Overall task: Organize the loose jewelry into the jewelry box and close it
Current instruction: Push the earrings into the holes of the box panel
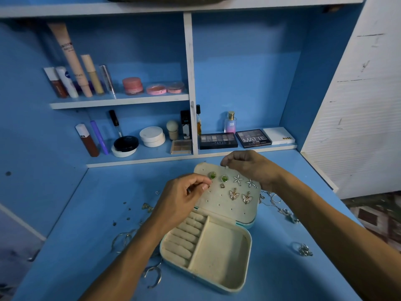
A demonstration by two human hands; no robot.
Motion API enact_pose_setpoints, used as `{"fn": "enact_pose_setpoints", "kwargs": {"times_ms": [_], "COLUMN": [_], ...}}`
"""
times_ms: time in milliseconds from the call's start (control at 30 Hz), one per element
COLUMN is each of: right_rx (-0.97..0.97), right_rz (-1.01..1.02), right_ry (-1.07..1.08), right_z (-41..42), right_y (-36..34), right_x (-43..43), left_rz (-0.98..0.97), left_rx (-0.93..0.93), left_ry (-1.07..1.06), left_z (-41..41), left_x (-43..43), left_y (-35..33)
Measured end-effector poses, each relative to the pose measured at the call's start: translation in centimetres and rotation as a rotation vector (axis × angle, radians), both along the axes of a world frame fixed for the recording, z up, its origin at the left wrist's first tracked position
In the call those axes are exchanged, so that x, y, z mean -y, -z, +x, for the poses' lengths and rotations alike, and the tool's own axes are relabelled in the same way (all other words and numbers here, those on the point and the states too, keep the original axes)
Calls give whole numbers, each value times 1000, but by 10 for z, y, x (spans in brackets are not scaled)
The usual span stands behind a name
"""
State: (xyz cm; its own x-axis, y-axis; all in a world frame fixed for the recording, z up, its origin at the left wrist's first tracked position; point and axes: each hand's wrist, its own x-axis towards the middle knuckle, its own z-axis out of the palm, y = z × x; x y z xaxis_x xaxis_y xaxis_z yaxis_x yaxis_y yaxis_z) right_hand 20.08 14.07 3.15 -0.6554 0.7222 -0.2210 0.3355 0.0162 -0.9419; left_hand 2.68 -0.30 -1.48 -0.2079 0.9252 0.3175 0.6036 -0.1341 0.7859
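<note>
Pinching a tiny earring (207,186) in left hand (182,192) fingers at the lid panel (217,205) of the open jewelry box (219,253), mid-counter (86,257) — right hand (249,168) fingers clamped on the panel's far edge. Light, fiddly, probably easy to drop — best held by the rim. Loose rings (302,249) and chains (282,210) scattered around; cosmetics shelves (119,101) behind.

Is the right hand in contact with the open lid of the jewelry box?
Touching. The head view shows the right hand at the far edge of the jewelry box lid, its curled fingertips gripping that edge with no gap visible.
</note>
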Motion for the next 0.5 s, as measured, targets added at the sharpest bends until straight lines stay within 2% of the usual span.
{"fn": "enact_pose_setpoints", "kwargs": {"times_ms": [233,400,500], "right_rx": [33,5,11], "right_rz": [11,5,-5], "right_ry": [-6,-18,-16], "right_z": [-1,-1,-1], "right_y": [-1,-2,-3], "right_x": [-1,0,1], "left_rz": [7,1,17], "left_rx": [-59,-202,-214], "left_ry": [-35,-55,-75], "left_z": [1,3,5], "left_x": [-5,-9,-9], "left_y": [-2,-3,-3]}}
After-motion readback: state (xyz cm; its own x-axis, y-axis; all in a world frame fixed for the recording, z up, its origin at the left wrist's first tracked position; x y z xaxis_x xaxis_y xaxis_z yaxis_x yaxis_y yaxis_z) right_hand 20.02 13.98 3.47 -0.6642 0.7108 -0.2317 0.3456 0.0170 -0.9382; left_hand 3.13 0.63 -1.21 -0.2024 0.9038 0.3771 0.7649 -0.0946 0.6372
